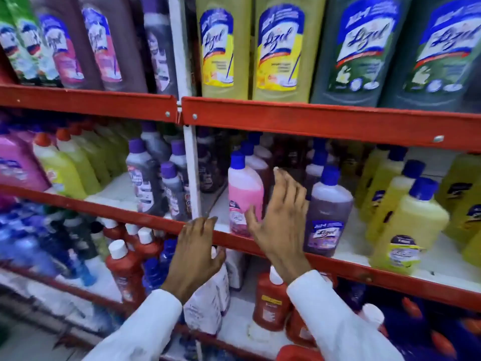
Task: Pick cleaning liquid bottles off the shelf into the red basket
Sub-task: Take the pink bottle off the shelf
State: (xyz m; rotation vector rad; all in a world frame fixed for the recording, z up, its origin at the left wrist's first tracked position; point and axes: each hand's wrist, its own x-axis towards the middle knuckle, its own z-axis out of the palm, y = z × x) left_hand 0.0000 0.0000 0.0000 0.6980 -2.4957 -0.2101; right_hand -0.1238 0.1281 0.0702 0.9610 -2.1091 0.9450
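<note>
The pink cleaning liquid bottle (244, 194) stands at the middle shelf's front edge (338, 261), so I bring my right hand (278, 222), fingers spread and empty, around its body, while my left hand (197, 254), also spread, steadies on the rail.

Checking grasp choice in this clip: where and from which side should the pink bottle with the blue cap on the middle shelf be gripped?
Probably around the body of the pink plastic bottle with the blue cap, from the front and its right side. It stands upright at the shelf's front edge, the open right hand is already beside it, and a white post stands on its left.
</note>
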